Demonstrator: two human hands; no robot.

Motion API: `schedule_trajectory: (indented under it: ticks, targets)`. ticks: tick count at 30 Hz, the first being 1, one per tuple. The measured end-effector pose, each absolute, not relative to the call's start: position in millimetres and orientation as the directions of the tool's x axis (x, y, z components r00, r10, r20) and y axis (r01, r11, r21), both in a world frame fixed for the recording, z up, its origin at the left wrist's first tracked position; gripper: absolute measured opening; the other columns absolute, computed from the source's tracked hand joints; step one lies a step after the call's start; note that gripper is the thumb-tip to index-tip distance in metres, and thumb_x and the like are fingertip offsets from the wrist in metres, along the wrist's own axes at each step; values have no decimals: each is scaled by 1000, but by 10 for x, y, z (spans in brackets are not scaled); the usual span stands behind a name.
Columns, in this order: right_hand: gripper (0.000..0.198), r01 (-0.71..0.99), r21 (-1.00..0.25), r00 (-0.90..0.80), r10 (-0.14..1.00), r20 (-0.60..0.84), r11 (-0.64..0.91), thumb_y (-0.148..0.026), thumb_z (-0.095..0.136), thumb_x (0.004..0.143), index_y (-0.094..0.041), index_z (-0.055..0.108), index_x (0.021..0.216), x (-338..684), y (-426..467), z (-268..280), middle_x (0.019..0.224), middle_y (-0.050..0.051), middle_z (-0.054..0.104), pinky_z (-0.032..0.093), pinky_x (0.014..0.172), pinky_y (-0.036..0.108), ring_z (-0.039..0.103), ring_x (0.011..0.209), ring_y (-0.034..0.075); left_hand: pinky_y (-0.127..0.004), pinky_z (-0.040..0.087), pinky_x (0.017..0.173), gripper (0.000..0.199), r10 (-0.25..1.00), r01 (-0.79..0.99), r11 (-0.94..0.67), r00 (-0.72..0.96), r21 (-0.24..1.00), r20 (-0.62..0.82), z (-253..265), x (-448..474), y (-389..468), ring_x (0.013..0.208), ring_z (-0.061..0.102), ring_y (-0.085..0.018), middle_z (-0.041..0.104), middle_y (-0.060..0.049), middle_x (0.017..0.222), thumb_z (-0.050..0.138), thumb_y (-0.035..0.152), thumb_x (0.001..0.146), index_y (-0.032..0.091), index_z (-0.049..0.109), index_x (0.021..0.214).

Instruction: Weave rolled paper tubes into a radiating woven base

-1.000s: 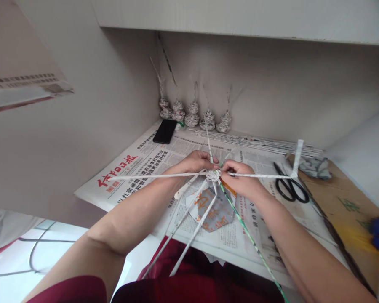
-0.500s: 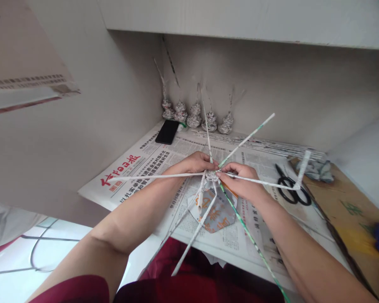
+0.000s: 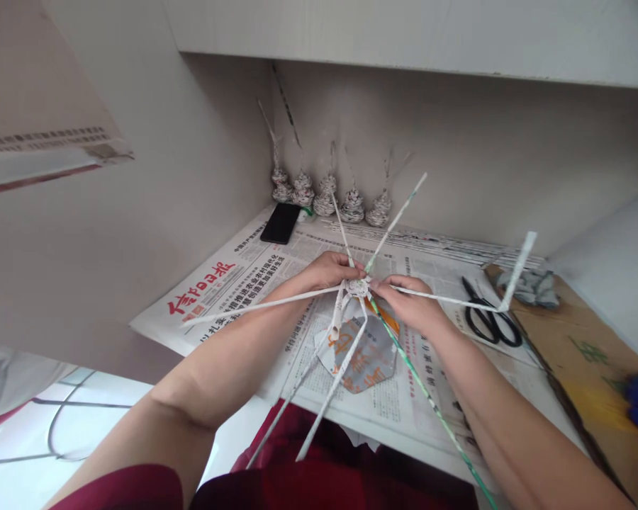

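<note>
A small woven paper base (image 3: 358,287) with several rolled newspaper strips radiating from it is held between my two hands above the table. My left hand (image 3: 334,272) grips its left and far side, thumb and fingers closed at the root of the strips. On the right, my right hand (image 3: 404,299) pinches the right edge, where a bent white strip (image 3: 446,300) passes out. A green-and-white paper strip (image 3: 422,389) runs down toward my lap. Beneath the weave lies a grey piece with orange lettering (image 3: 361,358).
Newspaper sheets (image 3: 276,265) cover the table. Several gourd-shaped woven paper pieces (image 3: 326,197) stand along the back wall, near a black phone (image 3: 280,223) and long paper rolls (image 3: 436,244). Scissors (image 3: 492,322) and a cardboard sheet (image 3: 568,354) are on the right. A shelf edge hangs overhead.
The woven base has tilted and turned slightly in my hands. Its far strips have swung, the upper right one leftward, and the bent strip's tip has moved up and right.
</note>
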State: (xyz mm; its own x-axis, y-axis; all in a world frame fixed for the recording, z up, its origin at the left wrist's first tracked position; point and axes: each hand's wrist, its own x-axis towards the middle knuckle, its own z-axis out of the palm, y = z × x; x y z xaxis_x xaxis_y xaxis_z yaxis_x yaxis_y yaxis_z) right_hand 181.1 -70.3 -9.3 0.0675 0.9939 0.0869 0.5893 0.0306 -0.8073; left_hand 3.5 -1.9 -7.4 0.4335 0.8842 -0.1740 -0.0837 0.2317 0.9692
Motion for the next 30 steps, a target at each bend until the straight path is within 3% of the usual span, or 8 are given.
schedule_trajectory:
  ticks: [4,8,14,18,21,26,28,30]
  targets:
    - [32,319,-937,225,972,-68,-140,-50,69,69,-19,73,68,1886,-631,-119,73,4,72,47,68,28,63,70,19,-23,47,62,22,885,-124,245,433,961,-170,-29,-9,2,55,59,-10,67,0,59,81,11,54,10,70,72]
    - [27,128,-965,242,951,-192,-227,-44,73,64,-16,73,64,1908,-603,-86,67,7,71,49,65,30,63,62,19,-24,48,62,35,857,-105,265,482,959,-184,-14,-49,-9,56,61,-11,69,-2,63,86,14,47,9,71,78]
    - [37,263,-924,255,944,-209,-276,-51,70,70,-16,72,60,1946,-632,-29,61,7,70,48,56,27,60,53,17,-24,49,59,35,854,-78,258,484,963,-190,-57,-56,23,55,61,-12,68,-2,62,87,14,44,10,72,77]
    - [29,295,-896,362,907,-216,-331,-43,71,73,-16,69,61,2040,-598,26,61,6,69,41,44,23,57,48,13,-24,49,60,26,864,-66,213,478,975,-156,-69,-63,58,55,60,-12,68,-2,62,83,12,51,10,73,74]
    - [23,110,-952,477,856,-201,-285,-31,66,79,-14,65,63,2159,-547,114,60,6,66,34,38,20,57,47,12,-24,48,60,22,869,-59,199,471,978,-148,-58,-73,72,54,60,-12,67,-2,60,81,10,53,10,72,72]
    - [27,-240,-970,674,726,-135,43,-25,47,93,-15,55,68,2432,-485,257,58,-2,57,34,41,20,51,43,8,-23,47,61,20,896,-62,192,418,979,-149,-80,-68,103,53,57,-9,66,1,57,81,7,50,11,69,66]
    - [32,-241,-970,695,701,-161,16,-34,42,96,-16,55,73,2527,-475,261,59,-2,56,35,43,22,51,43,8,-22,46,61,20,894,-55,181,426,982,-141,-103,-60,114,53,57,-9,65,1,57,81,6,50,10,69,66]
    - [47,-221,-967,635,733,-243,-130,-54,35,95,-16,56,77,2588,-478,237,61,3,59,34,44,25,53,45,11,-23,47,62,19,894,-64,184,425,981,-140,-114,-54,116,54,58,-9,66,0,57,80,6,52,10,69,67]
